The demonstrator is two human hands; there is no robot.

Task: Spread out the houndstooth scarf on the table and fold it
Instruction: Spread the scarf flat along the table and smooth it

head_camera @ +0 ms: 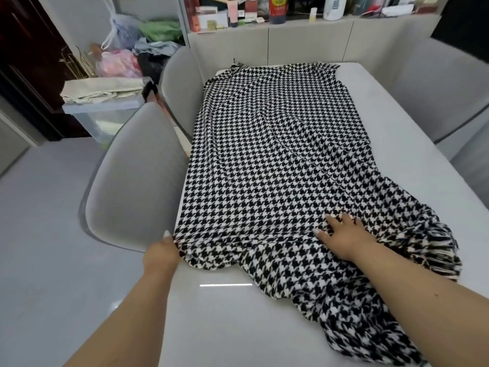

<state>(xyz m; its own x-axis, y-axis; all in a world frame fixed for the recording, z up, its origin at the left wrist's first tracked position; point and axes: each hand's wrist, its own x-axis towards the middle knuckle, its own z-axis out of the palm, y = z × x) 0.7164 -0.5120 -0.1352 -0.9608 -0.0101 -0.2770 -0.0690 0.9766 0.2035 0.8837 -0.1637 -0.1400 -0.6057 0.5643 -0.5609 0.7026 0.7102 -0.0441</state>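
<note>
I note the right hand (344, 238) lies flat on the scarf (272, 154), fingers straight and spread, palm pressing the woven cloth down. The left hand (162, 252) pinches the scarf's near left edge at the table's side; its fingers are curled under the fabric, only one long pale nail showing.

Between the two hands the cloth puckers into a soft ridge. Beyond them the scarf runs away across the table (412, 144), mostly flat with a few long diagonal creases; black-and-white houndstooth weave, matte, slightly fuzzy. Right of the right hand a fringed end lies bunched. Nearer than that hand, more cloth trails off the table's near edge in loose folds.

The tabletop is smooth, pale and glossy. Left of the left hand stands a grey chair (132, 181), rounded back, soft matte upholstery.
</note>
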